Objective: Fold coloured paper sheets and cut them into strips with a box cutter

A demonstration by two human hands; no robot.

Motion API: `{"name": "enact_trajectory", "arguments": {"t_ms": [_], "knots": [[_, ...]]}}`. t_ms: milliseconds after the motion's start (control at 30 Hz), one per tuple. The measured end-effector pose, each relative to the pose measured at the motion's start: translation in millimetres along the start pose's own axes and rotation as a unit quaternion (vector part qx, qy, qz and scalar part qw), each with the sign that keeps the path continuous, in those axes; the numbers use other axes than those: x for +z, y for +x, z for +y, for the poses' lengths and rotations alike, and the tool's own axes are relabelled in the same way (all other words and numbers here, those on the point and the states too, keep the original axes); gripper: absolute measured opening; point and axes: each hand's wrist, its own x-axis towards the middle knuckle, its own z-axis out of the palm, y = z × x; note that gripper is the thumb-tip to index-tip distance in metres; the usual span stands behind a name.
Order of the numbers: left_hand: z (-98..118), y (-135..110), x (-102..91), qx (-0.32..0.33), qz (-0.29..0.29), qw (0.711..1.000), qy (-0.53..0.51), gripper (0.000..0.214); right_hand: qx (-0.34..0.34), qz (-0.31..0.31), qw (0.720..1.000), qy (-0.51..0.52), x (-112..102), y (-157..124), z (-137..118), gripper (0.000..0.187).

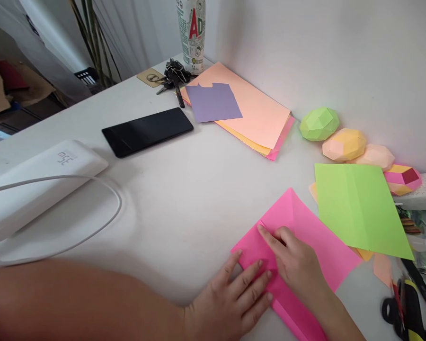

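A sheet of bright pink paper (323, 237) lies slanted on the table, with a creased, folded-over strip along its left side. My left hand (234, 293) rests palm down at that side, its fingers spread and fingertips on the paper. Over the sheet, my right hand (300, 260) has its index finger stretched out, the tip touching the fold near the upper left edge. Its other fingers are bent and partly hidden, and I see nothing held in them. A creased green sheet (358, 208) lies to the right of the pink one.
Several faceted paper shapes, including a green one (319, 124), line the wall. Stacked paper (252, 109) bears a purple piece (213, 102). Left are a phone (147, 131), keys (175, 76), a bottle (192, 35) and a white power bank (49, 184) with a cable; scissors (412, 308) lie lower right.
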Motion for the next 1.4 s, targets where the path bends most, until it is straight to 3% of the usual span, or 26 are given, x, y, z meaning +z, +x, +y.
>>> {"name": "enact_trajectory", "arguments": {"t_ms": [133,300,567,800,1033,1400], "knots": [[-0.3,-0.5,1.3,-0.001,0.016,1.0,0.012,0.041,0.012,0.005,1.0,0.005,-1.1,2.1,-3.1,0.043],[0.6,-1.6,1.0,-0.007,0.033,0.999,0.034,0.038,-0.005,0.009,1.0,0.011,-1.9,1.5,-2.9,0.051],[2.7,-1.2,1.7,-0.024,0.053,0.997,0.042,0.035,0.03,0.0,0.999,0.04,-2.9,2.4,-4.1,0.048],[1.7,-1.3,2.5,-0.013,0.04,0.998,0.037,0.037,0.049,-0.01,0.997,0.067,-7.0,6.3,-9.7,0.041],[0.1,-0.3,-0.5,0.0,0.019,0.999,0.046,0.038,0.022,0.005,1.0,-0.008,0.0,1.8,-5.3,0.054],[1.2,0.7,-2.6,-0.004,-0.015,1.0,0.026,0.042,0.021,0.007,0.999,-0.04,1.9,1.6,-6.3,0.055]]}}
